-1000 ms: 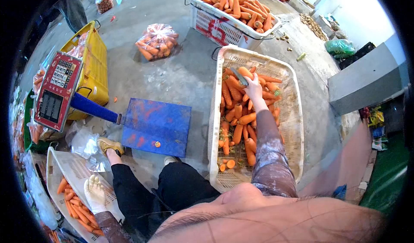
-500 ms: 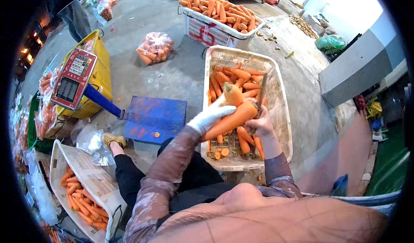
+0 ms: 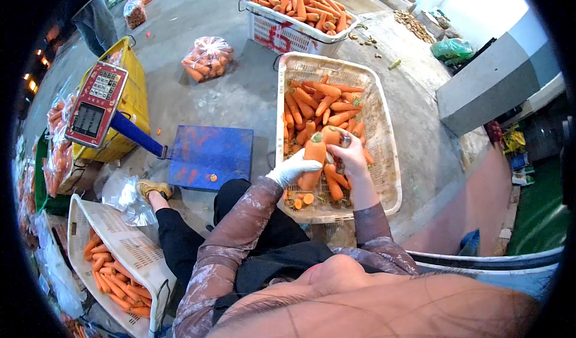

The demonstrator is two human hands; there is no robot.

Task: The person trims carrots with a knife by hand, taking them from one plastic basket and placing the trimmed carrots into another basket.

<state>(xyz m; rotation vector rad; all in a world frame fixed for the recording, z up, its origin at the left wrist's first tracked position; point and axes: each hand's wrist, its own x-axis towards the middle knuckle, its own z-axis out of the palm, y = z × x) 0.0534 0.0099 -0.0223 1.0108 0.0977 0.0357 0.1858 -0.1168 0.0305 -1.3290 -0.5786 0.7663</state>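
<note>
My gloved left hand (image 3: 295,171) is wrapped round a large carrot (image 3: 314,161), which stands upright over the near part of a white crate (image 3: 384,119). My bare right hand (image 3: 353,153) is closed beside it, with a knife (image 3: 346,143) in its fingers, the blade mostly hidden. Another thick carrot (image 3: 330,135) is right by the fingertips of my right hand; whether they touch it I cannot tell. Loose carrots (image 3: 324,101) fill the middle of the crate, and cut carrot ends (image 3: 308,199) lie at its near left corner.
A blue scale platform (image 3: 210,158) with a red display (image 3: 97,104) stands to the left. Beyond are a bagged bunch of carrots (image 3: 207,59), a yellow crate (image 3: 133,92) and a full white crate (image 3: 258,29). A tilted carrot crate (image 3: 135,245) is lower left. A person (image 3: 96,23) stands far left.
My left hand came from the lower-left crate to the near crate and now holds a carrot upright. My right hand drew back from the pile with the knife.
</note>
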